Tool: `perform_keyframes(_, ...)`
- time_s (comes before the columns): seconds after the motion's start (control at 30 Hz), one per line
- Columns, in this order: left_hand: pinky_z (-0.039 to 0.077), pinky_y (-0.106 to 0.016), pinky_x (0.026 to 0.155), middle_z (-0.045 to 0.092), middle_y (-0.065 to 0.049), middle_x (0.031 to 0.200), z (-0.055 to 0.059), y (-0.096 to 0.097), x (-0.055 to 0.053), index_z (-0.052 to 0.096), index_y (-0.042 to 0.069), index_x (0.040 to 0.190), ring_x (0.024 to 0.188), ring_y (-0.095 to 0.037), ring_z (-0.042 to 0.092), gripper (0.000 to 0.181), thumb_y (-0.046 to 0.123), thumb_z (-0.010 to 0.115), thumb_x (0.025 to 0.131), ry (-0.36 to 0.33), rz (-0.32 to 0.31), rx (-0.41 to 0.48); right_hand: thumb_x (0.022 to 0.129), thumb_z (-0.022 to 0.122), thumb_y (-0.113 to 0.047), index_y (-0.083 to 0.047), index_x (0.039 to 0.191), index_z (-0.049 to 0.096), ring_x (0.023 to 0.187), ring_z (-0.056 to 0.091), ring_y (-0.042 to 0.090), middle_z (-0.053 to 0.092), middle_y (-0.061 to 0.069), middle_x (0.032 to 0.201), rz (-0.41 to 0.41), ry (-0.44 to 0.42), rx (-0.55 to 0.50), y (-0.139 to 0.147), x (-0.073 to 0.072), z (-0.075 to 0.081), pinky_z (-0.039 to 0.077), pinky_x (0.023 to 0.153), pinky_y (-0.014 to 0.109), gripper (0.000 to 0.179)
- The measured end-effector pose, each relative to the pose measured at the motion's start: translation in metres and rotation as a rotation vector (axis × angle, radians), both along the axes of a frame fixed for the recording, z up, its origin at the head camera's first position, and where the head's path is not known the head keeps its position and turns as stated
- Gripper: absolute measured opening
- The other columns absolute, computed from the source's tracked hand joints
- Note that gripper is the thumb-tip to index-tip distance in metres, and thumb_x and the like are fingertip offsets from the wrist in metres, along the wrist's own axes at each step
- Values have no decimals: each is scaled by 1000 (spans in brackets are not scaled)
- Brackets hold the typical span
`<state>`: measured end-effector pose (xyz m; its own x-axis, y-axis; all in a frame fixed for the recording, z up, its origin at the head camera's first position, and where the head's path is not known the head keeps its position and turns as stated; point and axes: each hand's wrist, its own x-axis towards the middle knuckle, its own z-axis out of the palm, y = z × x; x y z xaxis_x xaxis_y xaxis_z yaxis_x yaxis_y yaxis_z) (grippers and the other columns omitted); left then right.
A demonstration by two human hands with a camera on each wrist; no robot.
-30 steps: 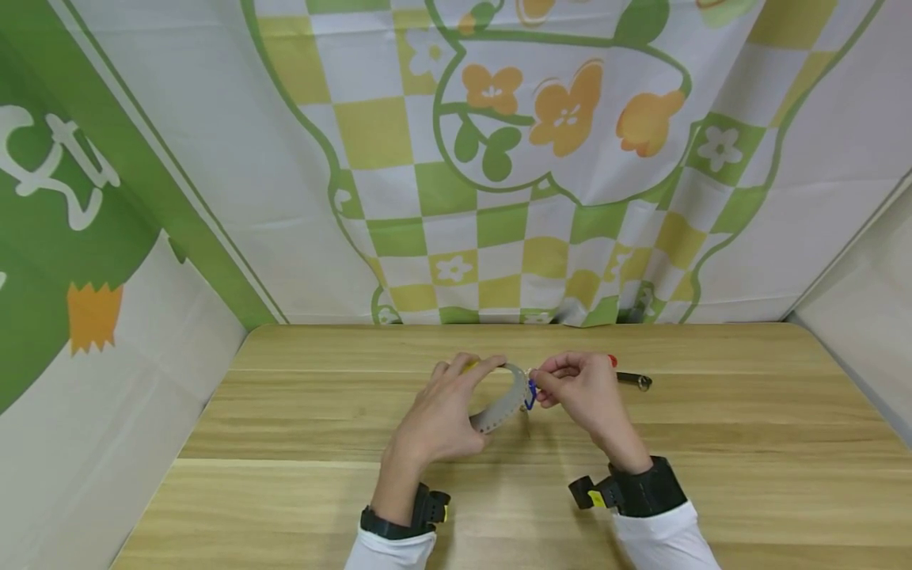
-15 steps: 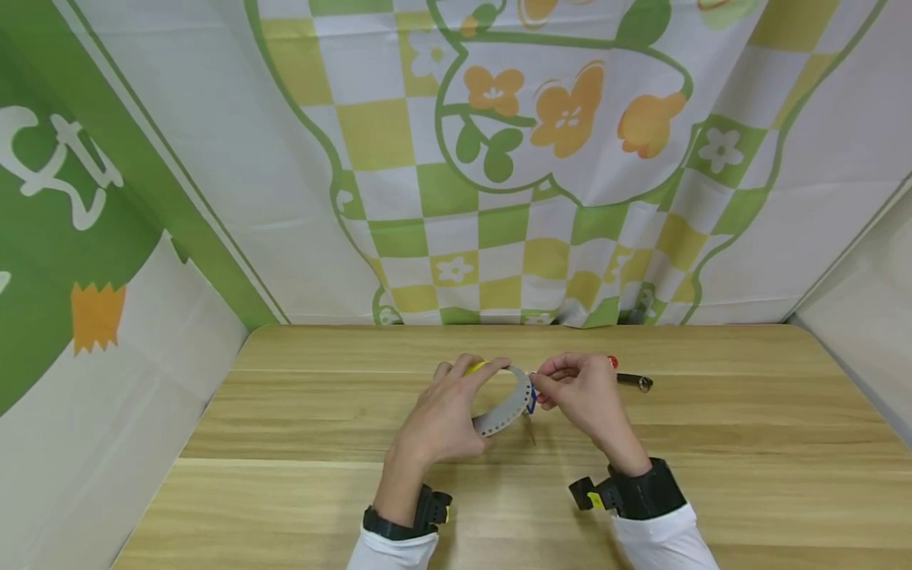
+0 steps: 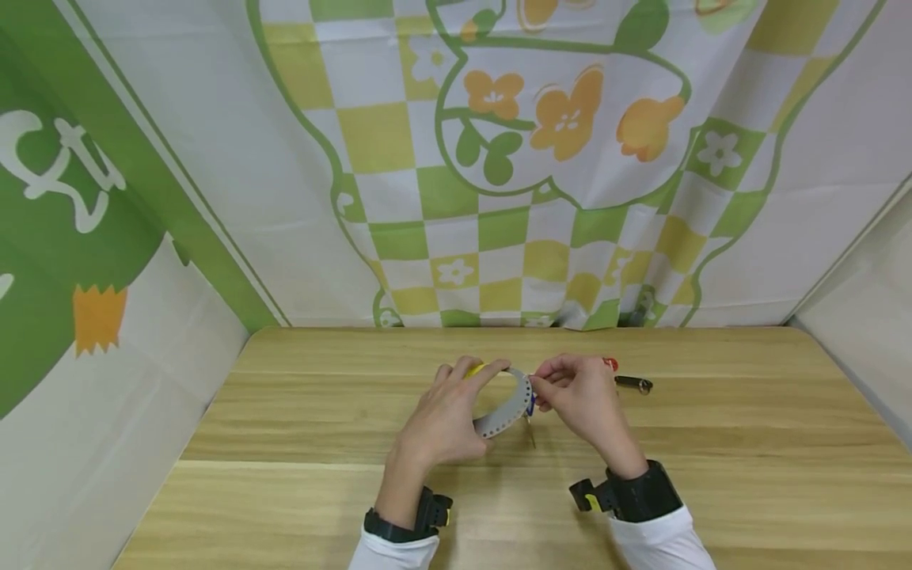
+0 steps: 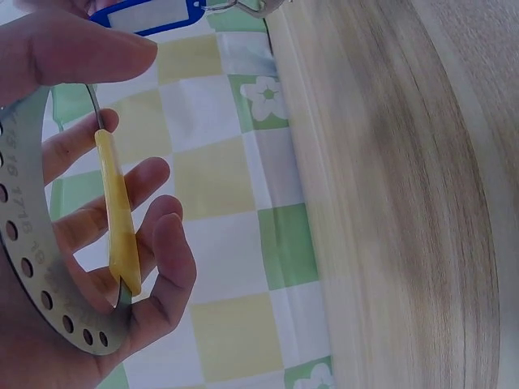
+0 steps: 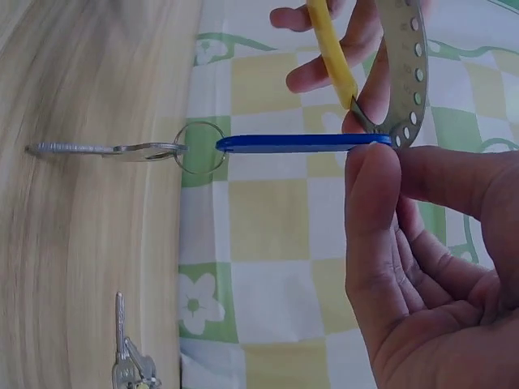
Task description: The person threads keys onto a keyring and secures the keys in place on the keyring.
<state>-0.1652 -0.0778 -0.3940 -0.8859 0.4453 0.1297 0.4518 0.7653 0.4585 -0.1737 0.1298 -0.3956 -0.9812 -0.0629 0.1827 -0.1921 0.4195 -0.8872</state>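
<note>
My left hand (image 3: 442, 419) holds a curved metal key holder, a grey plate (image 3: 504, 418) with a row of numbered holes and a yellow handle (image 4: 120, 215). Its thumb is on the plate side and the other fingers are around the handle. Close beside the plate's right edge, my right hand (image 3: 584, 396) pinches the end of a blue key tag (image 5: 300, 144) between thumb and forefinger. A key (image 5: 93, 149) hangs from the tag by a split ring. Whether the tag is hooked into a hole cannot be told.
Beyond my right hand on the wooden table (image 3: 321, 412) lie a red tag (image 3: 610, 364) and a black tag (image 3: 630, 381) with a ring. Loose keys (image 5: 128, 365) show in the right wrist view. A patterned curtain (image 3: 449, 198) hangs at the table's far edge.
The plate has tilted slightly, so more of its holes face the head camera. The key beneath the blue tag now shows more clearly. Both hands have barely moved.
</note>
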Motion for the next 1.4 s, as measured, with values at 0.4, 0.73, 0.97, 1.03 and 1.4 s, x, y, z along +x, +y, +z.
perform_keyframes(0.4, 48, -38, 69, 49, -13, 141, -2, -1, 0, 46, 29, 152, 112, -32, 50, 103, 12, 88, 60, 0, 16, 10, 84, 79, 3, -4, 87, 70, 66, 64, 10, 67, 3, 77, 0, 458, 316, -2, -1, -12, 54, 59, 26, 11)
perform_keyframes(0.73, 48, -42, 69, 48, -11, 136, -2, -1, 2, 46, 29, 151, 110, -32, 49, 104, 12, 88, 58, 2, 47, 64, 88, 77, -1, 2, 89, 72, 58, 68, 15, 70, 9, 73, -23, 209, 24, -3, -3, -15, 57, 55, 32, 6)
perform_keyframes(0.97, 50, -44, 71, 49, -10, 133, 1, -2, -1, 47, 30, 149, 111, -32, 49, 101, 13, 87, 58, 34, 53, 68, 91, 72, 1, 8, 95, 73, 64, 72, 24, 72, 17, 79, 55, 42, -157, -1, -5, -10, 59, 62, 43, 8)
perform_keyframes(1.03, 49, -43, 71, 49, -10, 134, 1, -2, -1, 47, 30, 149, 110, -32, 48, 100, 13, 87, 59, 30, 52, 66, 91, 72, 1, 6, 95, 74, 66, 72, 23, 72, 15, 80, 54, 79, -119, -1, -5, -10, 60, 62, 39, 7)
perform_keyframes(1.4, 50, -44, 74, 48, -13, 138, 1, -3, -1, 48, 28, 150, 114, -35, 50, 99, 14, 87, 61, 9, 44, 46, 83, 77, 8, -2, 88, 73, 68, 66, 11, 69, 5, 79, 35, 652, 310, -4, -8, -19, 55, 58, 29, 12)
